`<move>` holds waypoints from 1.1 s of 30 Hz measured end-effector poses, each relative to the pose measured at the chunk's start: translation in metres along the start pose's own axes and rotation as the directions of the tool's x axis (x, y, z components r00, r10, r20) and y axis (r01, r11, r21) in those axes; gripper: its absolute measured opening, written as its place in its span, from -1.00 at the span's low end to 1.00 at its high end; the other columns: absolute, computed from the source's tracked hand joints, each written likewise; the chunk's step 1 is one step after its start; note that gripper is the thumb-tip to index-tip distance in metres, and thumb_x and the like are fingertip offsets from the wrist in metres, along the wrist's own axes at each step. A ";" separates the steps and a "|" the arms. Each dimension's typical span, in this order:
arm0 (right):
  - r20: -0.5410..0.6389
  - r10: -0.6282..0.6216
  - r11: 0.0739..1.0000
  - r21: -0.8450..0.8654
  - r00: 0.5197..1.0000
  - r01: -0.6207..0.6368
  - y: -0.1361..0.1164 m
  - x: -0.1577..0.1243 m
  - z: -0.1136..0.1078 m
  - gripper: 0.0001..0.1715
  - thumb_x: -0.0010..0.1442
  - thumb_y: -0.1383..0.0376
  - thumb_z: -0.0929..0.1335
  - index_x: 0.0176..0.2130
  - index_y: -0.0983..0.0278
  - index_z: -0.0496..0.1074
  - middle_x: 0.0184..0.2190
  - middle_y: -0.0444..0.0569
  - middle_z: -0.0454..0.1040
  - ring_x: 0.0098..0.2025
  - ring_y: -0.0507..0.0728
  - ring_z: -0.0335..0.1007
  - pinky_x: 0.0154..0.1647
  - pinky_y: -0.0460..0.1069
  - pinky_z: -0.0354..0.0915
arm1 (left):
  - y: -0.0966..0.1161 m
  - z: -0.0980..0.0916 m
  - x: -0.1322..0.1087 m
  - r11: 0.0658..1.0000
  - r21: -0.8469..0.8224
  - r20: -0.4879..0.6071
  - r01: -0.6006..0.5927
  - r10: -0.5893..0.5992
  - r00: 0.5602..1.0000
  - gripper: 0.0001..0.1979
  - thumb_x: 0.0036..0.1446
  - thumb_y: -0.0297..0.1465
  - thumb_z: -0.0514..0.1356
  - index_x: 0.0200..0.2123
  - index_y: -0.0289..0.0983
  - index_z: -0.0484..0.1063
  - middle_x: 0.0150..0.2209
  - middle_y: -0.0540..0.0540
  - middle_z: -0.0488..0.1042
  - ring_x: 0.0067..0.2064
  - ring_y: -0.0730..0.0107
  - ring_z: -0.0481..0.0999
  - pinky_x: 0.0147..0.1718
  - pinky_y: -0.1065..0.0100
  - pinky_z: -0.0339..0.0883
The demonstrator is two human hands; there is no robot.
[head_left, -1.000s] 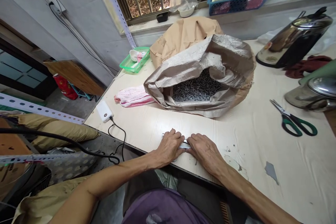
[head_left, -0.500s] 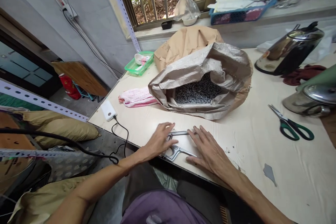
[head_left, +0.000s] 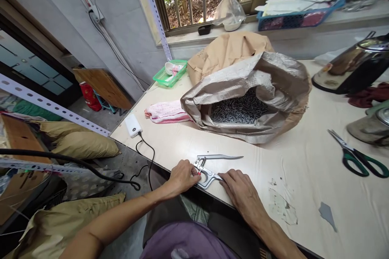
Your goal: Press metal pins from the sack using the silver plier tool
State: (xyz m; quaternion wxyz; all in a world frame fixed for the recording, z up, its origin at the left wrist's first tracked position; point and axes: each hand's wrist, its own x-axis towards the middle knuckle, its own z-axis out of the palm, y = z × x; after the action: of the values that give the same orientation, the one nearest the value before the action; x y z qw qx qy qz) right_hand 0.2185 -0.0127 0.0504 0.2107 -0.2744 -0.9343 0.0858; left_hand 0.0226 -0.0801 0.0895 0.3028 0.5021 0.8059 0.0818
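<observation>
Near the table's front edge lies a silver plier-like hand tool (head_left: 212, 176) with a spring between its two spread handles and a ring-shaped opening. My left hand (head_left: 183, 176) pinches the tool's left end, fingers curled together; a small red spot shows by the fingertips. My right hand (head_left: 240, 188) grips the end of the lower handle between thumb and fingers. The upper handle points right, untouched. Behind the tool, an open paper-lined sack (head_left: 221, 127) holds many small dark metal pieces (head_left: 238, 109).
Green-handled scissors (head_left: 354, 153) and a kettle (head_left: 349, 64) stand to the right. A white power bank (head_left: 133, 125) with a black cable, a pink-and-white cloth (head_left: 168, 112) and a green basket (head_left: 170, 73) are at left. A grey scrap (head_left: 327, 215) lies at right front.
Both hands have closed on the tool: the left now pinches its left end, and the right has moved from the upper handle to the lower one. The view has shifted slightly left.
</observation>
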 end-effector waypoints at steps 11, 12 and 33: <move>-0.073 0.059 0.994 0.092 0.996 -0.052 -0.002 -0.002 0.008 -0.77 0.30 0.30 0.15 -0.32 0.25 0.32 -0.43 -0.05 0.33 -0.39 0.07 0.18 -0.34 -0.02 0.12 | -0.030 -0.010 -0.022 0.919 -0.165 -0.392 -0.359 0.273 0.879 -0.81 0.15 -0.36 0.11 -0.38 -0.29 0.50 -0.43 -0.05 0.41 -0.38 0.42 0.38 -0.38 0.42 0.26; -0.070 0.066 0.993 0.099 0.995 -0.058 -0.002 -0.003 0.008 -0.77 0.29 0.30 0.15 -0.31 0.25 0.32 -0.43 -0.05 0.33 -0.39 0.07 0.18 -0.34 -0.02 0.13 | -0.035 -0.006 -0.030 0.884 -0.076 -0.383 -0.461 0.401 0.832 -0.82 0.18 -0.38 0.11 -0.37 -0.29 0.49 -0.44 -0.06 0.40 -0.35 0.39 0.38 -0.36 0.40 0.27; -0.273 0.097 0.995 0.032 0.957 -0.091 0.010 -0.025 0.050 -0.78 0.28 0.32 0.13 -0.28 0.17 0.31 -0.44 -0.07 0.34 -0.41 0.09 0.28 -0.39 0.01 0.18 | 0.121 -0.049 0.148 0.923 0.259 -0.186 -0.283 0.335 0.924 -0.77 0.07 -0.65 0.05 -0.34 -0.39 0.50 -0.30 -0.31 0.49 -0.17 0.14 0.47 -0.21 0.25 0.31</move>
State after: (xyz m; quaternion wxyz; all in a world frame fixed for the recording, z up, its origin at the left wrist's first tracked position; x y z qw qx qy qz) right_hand 0.2207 -0.0201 -0.0061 0.3364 -0.3256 -0.8812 0.0661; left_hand 0.0403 0.1138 0.1209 0.1326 0.6423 0.7492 0.0926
